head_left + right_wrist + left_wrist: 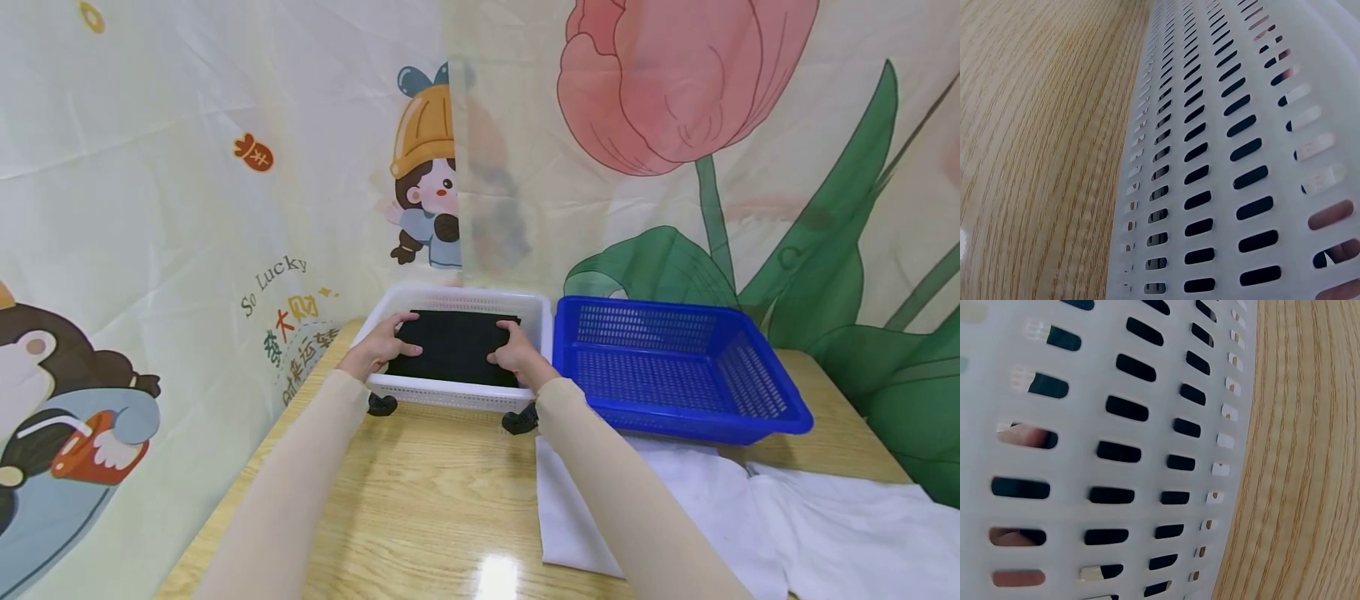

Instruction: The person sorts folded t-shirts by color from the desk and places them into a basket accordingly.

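A folded black cloth (pixel 453 346) lies inside a white perforated basket (pixel 450 392). My left hand (pixel 381 345) grips its left edge, with thumb and a finger on the top. On the opposite side my right hand (pixel 518 353) holds the cloth's right edge in the same way. Both hands are inside the basket rim, and their lower fingers are mostly hidden. Each wrist view is filled by the basket wall (pixel 1091 512), with dark cloth and bits of fingers showing through the slots; the right wrist view shows the same wall (pixel 1222 187).
A blue perforated basket (pixel 675 425) stands right of the white one on the wooden table (pixel 427 508). White cloths (pixel 847 533) lie spread at the front right. A printed curtain (pixel 315 167) hangs close behind. My wristbands' black cameras (pixel 521 418) sit by the white basket's front wall.
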A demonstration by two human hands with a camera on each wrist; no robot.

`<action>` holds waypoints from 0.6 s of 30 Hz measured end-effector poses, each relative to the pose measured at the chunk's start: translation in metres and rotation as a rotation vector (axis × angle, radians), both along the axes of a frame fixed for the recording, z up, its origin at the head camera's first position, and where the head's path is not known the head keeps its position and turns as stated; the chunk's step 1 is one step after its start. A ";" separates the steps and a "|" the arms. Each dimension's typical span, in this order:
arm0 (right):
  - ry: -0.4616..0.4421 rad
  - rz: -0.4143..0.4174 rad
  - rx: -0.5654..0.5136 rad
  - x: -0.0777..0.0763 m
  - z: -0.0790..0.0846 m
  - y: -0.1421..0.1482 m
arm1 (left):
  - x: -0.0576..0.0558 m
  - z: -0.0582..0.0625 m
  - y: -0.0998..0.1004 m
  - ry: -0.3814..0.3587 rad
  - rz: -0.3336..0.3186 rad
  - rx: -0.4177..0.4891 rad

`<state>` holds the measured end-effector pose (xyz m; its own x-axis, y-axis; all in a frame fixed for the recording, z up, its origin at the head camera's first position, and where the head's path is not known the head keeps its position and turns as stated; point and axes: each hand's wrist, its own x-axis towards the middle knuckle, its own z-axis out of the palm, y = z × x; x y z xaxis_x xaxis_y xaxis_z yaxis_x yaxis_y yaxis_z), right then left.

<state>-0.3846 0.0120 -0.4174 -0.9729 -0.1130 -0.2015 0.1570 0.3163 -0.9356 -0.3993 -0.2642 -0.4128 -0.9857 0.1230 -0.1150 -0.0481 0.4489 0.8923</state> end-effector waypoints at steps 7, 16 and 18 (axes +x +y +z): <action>-0.015 0.005 0.017 0.000 0.000 0.001 | -0.001 -0.001 -0.002 -0.057 -0.002 -0.040; -0.035 -0.001 0.038 0.000 -0.001 0.000 | -0.027 -0.020 -0.014 -0.121 0.008 -0.118; -0.036 -0.004 0.047 0.000 -0.002 -0.001 | -0.027 -0.021 -0.014 -0.131 0.012 -0.131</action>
<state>-0.3846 0.0109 -0.4192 -0.9653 -0.0989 -0.2417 0.1920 0.3587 -0.9135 -0.4263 -0.2782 -0.4336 -0.9625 0.0874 -0.2567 -0.1659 0.5592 0.8122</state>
